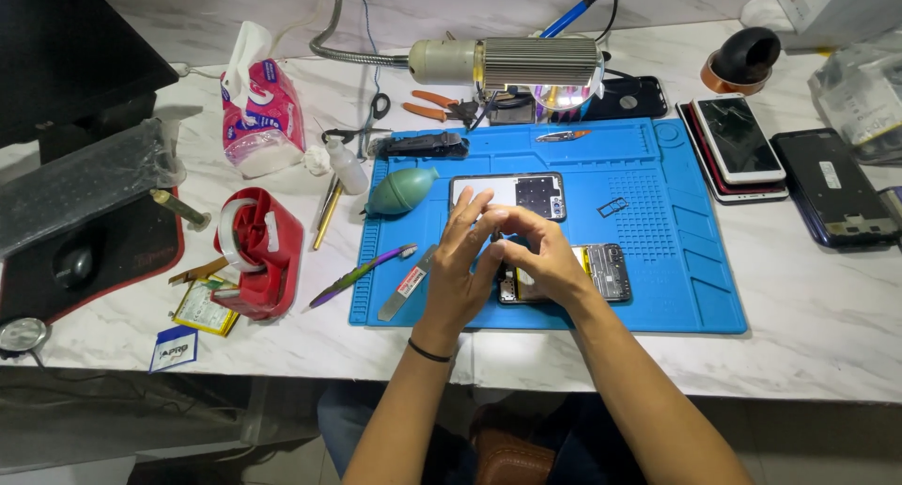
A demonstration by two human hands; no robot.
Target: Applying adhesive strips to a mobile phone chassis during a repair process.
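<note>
Two hands meet over the blue work mat (pixel 676 259), which serves as the landmark. Off its left edge stand a red tape dispenser (pixel 258 255) and, farther back, a pink tissue pack (pixel 261 114). On the mat's left part lie a green rubber air blower (pixel 402 190), a purple-handled tool (pixel 362 273) and a flat metal pry tool (pixel 406 286). At the mat's middle, the left hand (pixel 460 269) and right hand (pixel 543 255) pinch their fingertips together above an opened phone (pixel 606 271) — whatever they grip is too small to make out, and they cover the phone's left half. Behind them lies a phone back cover (pixel 512 194). Over the mat's far edge hangs a metal lamp head (pixel 526 64). Right of the mat rest stacked phones (pixel 738 147) and a dark phone frame (pixel 832 189).
</note>
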